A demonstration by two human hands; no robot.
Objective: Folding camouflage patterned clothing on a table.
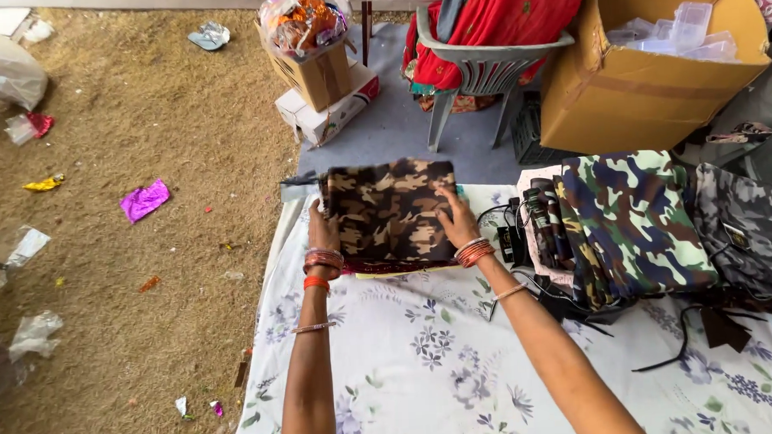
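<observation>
We work on a floral sheet (427, 363) over bare dirt ground (146, 279).
Our left hand (321, 228) and right hand (457, 218) grip the folded brown camouflage cloth (390, 210), nearly square, edges running up-frame.

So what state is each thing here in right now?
Brown camouflage cloth: folded flat, pressed at both sides.
Left hand: on its left edge.
Right hand: on its right edge.
Green camouflage cloth: folded, stacked.
Cardboard box: open, tilted.
Plastic chair: upright, draped with red fabric.

Grey camouflage stack (751, 227) — right side cut off by frame edge
</observation>
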